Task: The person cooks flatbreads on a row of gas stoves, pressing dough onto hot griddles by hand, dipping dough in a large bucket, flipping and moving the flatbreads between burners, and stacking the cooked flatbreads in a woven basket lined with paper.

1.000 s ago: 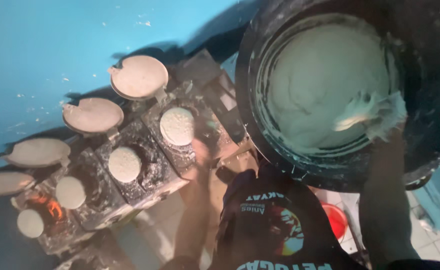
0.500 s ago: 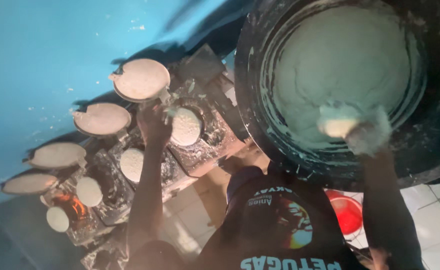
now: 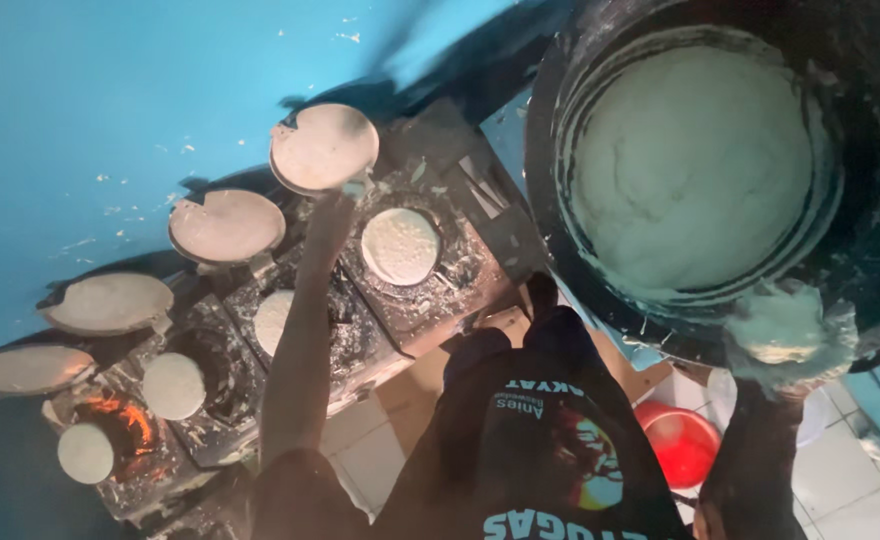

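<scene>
the right hand (image 3: 785, 340) is at the near rim of the big black tub (image 3: 560, 170), cupped half closed around a lump of pale batter (image 3: 772, 330) that coats the fingers. the tub itself is nearly full of the same white batter, smeared up its inner wall. left of the tub, the left hand (image 3: 332, 222) reaches out to the row of blackened stove moulds (image 3: 430, 300), its fingers near the raised round lid (image 3: 324, 146) of the mould closest to the tub; blur hides how far it is open. round white cakes (image 3: 400, 245) sit in the moulds. below the tub, a red bucket (image 3: 685, 440) stands on the tiled floor.
</scene>
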